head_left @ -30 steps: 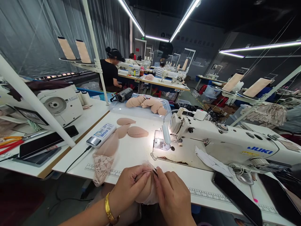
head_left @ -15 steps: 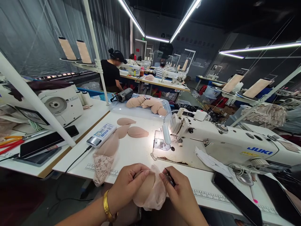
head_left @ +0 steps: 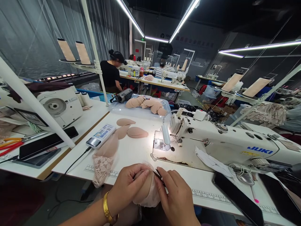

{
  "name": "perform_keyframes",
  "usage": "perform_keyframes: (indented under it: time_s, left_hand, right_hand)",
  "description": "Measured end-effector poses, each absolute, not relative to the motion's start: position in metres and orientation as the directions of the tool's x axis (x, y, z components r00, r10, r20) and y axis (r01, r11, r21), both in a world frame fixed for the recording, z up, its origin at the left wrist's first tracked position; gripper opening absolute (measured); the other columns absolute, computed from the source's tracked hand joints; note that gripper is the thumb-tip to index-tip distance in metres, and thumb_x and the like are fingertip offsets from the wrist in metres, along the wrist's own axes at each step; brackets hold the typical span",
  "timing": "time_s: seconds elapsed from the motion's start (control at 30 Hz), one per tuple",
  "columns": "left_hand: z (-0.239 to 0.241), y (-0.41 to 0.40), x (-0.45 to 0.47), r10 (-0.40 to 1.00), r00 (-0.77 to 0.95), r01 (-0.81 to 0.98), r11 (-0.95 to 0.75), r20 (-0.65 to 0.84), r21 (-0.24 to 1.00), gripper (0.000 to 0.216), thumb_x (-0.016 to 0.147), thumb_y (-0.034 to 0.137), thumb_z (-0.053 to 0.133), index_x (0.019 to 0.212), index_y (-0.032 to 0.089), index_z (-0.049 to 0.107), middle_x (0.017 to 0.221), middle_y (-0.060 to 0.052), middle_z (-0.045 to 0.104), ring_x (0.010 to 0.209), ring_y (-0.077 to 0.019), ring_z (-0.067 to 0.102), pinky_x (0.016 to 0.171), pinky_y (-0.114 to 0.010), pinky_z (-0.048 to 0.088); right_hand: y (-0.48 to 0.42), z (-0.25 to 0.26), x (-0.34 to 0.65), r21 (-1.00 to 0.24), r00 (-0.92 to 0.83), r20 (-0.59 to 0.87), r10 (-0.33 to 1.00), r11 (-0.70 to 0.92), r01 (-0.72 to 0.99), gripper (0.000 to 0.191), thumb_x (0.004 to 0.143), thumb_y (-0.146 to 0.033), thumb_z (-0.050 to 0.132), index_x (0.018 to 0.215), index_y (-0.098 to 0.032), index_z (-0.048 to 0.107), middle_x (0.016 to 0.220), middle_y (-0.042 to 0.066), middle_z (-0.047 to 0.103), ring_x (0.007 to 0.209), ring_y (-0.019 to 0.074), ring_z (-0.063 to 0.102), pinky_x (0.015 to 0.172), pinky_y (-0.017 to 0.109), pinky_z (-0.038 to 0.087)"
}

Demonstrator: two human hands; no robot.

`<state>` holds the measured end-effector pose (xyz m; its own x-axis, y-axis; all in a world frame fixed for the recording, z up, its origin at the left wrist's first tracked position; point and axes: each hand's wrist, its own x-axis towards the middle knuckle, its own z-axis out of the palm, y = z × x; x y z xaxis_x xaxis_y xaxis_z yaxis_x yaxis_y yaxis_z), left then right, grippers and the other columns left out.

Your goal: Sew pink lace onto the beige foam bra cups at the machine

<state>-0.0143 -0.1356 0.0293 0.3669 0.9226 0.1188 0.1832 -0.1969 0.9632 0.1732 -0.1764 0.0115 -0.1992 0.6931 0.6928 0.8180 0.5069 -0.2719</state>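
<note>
At the table's front edge, my left hand (head_left: 128, 182) is closed on a beige bra cup (head_left: 144, 190) with sheer pale fabric along its right side, thumb on the upper rim. A fine light thread or edge runs from that thumb to the right. My right hand (head_left: 177, 191) grips small dark thread snips (head_left: 159, 177), mostly covered by the fingers, with their pointed tips at the cup's upper right edge. Whether the blades are apart is unclear. Left of my hands, a lace-trimmed cup piece (head_left: 103, 166) hangs over the table edge.
A white JUKI sewing machine (head_left: 225, 141) stands on the right, its lamp lit. Loose beige cup pads (head_left: 137, 132) lie ahead, before a clear plastic tray (head_left: 117, 108) of stacked pads. A white corded device (head_left: 101, 137) and a black phone (head_left: 237, 197) lie on the table.
My right hand has moved slightly left and turned, bringing the snips' tips to the cup's edge. The sheer fabric now lies closer to the cup. My left hand keeps its grip.
</note>
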Motion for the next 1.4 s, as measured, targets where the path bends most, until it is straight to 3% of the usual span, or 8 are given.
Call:
perform_keyframes:
  time_s: [0.3, 0.7, 1.1, 1.2, 1.3, 1.4]
  left_hand:
    - [0.032, -0.138, -0.015, 0.915, 0.378, 0.173, -0.222, 0.144, 0.959, 0.029, 0.098, 0.037, 0.054, 0.101, 0.020, 0.078, 0.096, -0.003, 0.078, 0.090, -0.0188, 0.071, 0.083, -0.025, 0.053]
    - [0.030, -0.137, -0.015, 0.915, 0.371, 0.188, -0.244, 0.161, 0.951, 0.028, 0.098, 0.035, 0.054, 0.099, 0.020, 0.078, 0.095, -0.003, 0.078, 0.088, -0.0179, 0.071, 0.082, -0.024, 0.053]
    - [0.029, -0.141, -0.011, 0.896, 0.418, 0.190, -0.244, 0.146, 0.951, 0.027, 0.098, 0.035, 0.054, 0.096, 0.020, 0.077, 0.090, -0.001, 0.077, 0.085, -0.0176, 0.071, 0.080, -0.024, 0.053]
    - [0.030, -0.141, -0.012, 0.907, 0.399, 0.186, -0.227, 0.137, 0.956, 0.027, 0.097, 0.036, 0.055, 0.095, 0.020, 0.076, 0.091, -0.001, 0.077, 0.087, -0.0179, 0.071, 0.081, -0.024, 0.053]
    - [0.031, -0.139, -0.014, 0.908, 0.404, 0.164, -0.191, 0.111, 0.968, 0.027, 0.097, 0.037, 0.055, 0.096, 0.020, 0.076, 0.093, -0.001, 0.077, 0.088, -0.0180, 0.071, 0.082, -0.024, 0.052]
    - [0.030, -0.138, -0.016, 0.902, 0.421, 0.169, -0.184, 0.098, 0.968, 0.029, 0.097, 0.039, 0.054, 0.094, 0.020, 0.076, 0.091, -0.002, 0.076, 0.086, -0.0185, 0.069, 0.080, -0.025, 0.052]
  right_hand:
    - [-0.177, 0.010, 0.170, -0.201, -0.202, 0.749, 0.631, 0.506, 0.839, 0.019, 0.104, -0.018, 0.055, 0.119, -0.011, 0.064, 0.076, 0.004, 0.059, 0.068, 0.0186, 0.051, 0.061, 0.032, 0.038]
    - [-0.177, 0.011, 0.169, -0.195, -0.202, 0.756, 0.623, 0.508, 0.839, 0.019, 0.105, -0.019, 0.054, 0.119, -0.011, 0.064, 0.075, 0.004, 0.058, 0.067, 0.0186, 0.050, 0.061, 0.032, 0.037]
    - [-0.176, 0.007, 0.168, -0.110, -0.229, 0.774, 0.590, 0.482, 0.869, 0.024, 0.103, -0.013, 0.051, 0.124, -0.011, 0.062, 0.070, 0.003, 0.056, 0.063, 0.0187, 0.046, 0.058, 0.032, 0.035]
    - [-0.175, 0.009, 0.174, -0.261, -0.164, 0.731, 0.662, 0.494, 0.829, 0.024, 0.103, -0.019, 0.054, 0.125, -0.016, 0.062, 0.076, 0.003, 0.061, 0.066, 0.0183, 0.052, 0.061, 0.030, 0.041]
    - [-0.172, 0.015, 0.182, -0.585, -0.102, 0.527, 0.844, 0.447, 0.676, 0.029, 0.102, -0.032, 0.058, 0.129, -0.021, 0.060, 0.097, 0.005, 0.069, 0.080, 0.0179, 0.063, 0.068, 0.027, 0.050]
    - [-0.168, 0.017, 0.187, -0.771, -0.163, 0.286, 0.944, 0.327, 0.547, 0.021, 0.102, -0.040, 0.055, 0.103, -0.021, 0.066, 0.085, 0.001, 0.068, 0.073, 0.0156, 0.062, 0.062, 0.024, 0.047]
